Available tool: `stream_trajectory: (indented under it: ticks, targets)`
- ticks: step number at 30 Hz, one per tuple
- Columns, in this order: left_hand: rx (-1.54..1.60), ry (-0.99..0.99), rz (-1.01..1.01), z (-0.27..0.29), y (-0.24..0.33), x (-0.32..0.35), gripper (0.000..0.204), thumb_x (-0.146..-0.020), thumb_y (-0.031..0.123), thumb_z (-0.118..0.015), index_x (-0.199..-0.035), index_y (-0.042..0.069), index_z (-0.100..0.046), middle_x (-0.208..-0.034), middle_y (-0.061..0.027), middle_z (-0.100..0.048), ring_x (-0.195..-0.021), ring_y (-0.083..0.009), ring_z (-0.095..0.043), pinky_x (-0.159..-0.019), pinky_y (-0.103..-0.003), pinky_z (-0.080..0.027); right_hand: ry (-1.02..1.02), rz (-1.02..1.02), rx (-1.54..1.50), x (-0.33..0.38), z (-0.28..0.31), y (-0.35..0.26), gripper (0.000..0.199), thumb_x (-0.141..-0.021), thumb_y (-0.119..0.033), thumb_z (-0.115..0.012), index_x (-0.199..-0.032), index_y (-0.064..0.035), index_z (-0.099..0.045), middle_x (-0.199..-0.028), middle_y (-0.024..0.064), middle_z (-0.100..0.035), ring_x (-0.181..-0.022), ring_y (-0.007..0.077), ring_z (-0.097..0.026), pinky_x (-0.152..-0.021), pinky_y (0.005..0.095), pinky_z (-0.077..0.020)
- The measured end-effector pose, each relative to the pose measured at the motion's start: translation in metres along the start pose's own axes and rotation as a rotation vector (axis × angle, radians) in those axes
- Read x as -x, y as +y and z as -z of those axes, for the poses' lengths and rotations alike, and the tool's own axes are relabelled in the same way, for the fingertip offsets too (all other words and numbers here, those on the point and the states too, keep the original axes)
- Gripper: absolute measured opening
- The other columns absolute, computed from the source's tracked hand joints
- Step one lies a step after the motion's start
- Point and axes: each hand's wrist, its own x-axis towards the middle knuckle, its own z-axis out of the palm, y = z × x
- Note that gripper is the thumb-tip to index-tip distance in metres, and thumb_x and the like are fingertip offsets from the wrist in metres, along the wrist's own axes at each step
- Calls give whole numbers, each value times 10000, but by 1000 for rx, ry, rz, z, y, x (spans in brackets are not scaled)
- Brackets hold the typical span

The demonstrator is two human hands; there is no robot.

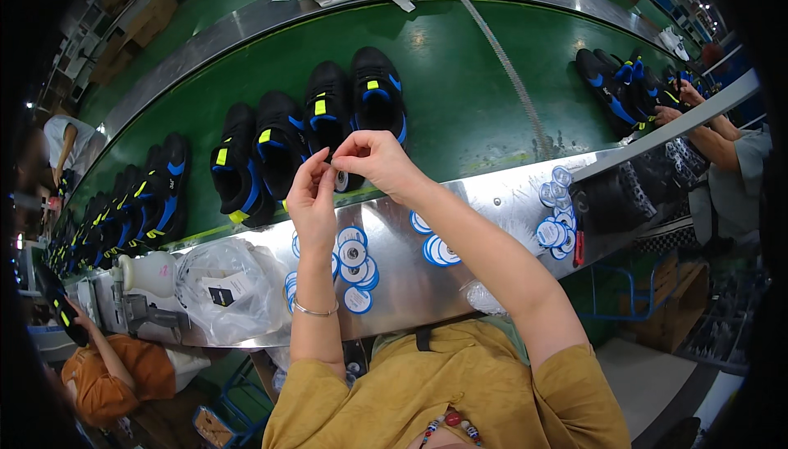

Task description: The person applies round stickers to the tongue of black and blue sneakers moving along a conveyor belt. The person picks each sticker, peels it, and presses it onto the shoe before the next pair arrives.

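My left hand (312,193) and my right hand (382,168) meet in front of me, over the near edge of the green conveyor belt (464,104). Both are closed in a pinch, fingertips nearly touching. A small round tag (341,180) shows at my left fingertips; whatever fine piece my right fingers pinch is too small to make out. Just beyond my hands stands a black shoe (327,92) with blue and neon-yellow parts. Alike shoes flank it: one on its right (373,71), others on its left (279,133). Below my hands, round blue-rimmed tags (353,264) lie on the metal ledge (394,305).
More round tags (439,249) lie beside my right forearm, others (558,223) farther right near a red tool (579,248). A clear plastic bag (226,289) sits at left. Co-workers' hands hold shoes at right (694,112) and left (82,318). A metal rail (673,125) crosses at right.
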Motion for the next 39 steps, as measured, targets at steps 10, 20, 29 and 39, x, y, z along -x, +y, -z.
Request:
stream_trajectory:
  ticks: [10, 20, 29, 39]
  targets:
    - [35, -21, 38, 6, -1, 1, 300, -908, -41, -574, -1206, -15, -589, -922, -32, -620, -793, -77, -549, -698, -203, -449, -47, -38, 54, 0, -1, 6, 64, -809, -50, -702, -832, 1, -673, -787, 45, -658, -749, 99, -596, -695, 246, -486]
    - [43, 5, 57, 9, -6, -1, 323, -896, -54, -576, -1218, -32, -568, -926, -49, -649, -813, -79, -573, -731, -199, -463, -55, -36, 33, -1, -1, 9, 109, -771, -42, -736, -807, -13, -636, -745, 16, -604, -707, 83, -545, -643, 230, -445]
    - [77, -8, 65, 11, -8, -3, 294, -902, -16, -606, -1194, -20, -579, -900, -30, -644, -788, -67, -568, -688, -181, -439, -82, -71, -10, -1, 1, 8, 96, -783, -57, -722, -833, -5, -658, -779, 32, -633, -720, 89, -567, -660, 236, -452]
    - [-506, 328, -126, 25, -6, 16, 148, -947, 95, -588, -1022, -22, -638, -898, -47, -637, -717, -88, -557, -617, -198, -450, 421, 51, 455, 111, 159, -92, 126, -812, -94, -680, -877, 13, -687, -788, 37, -654, -741, 91, -578, -666, 242, -465]
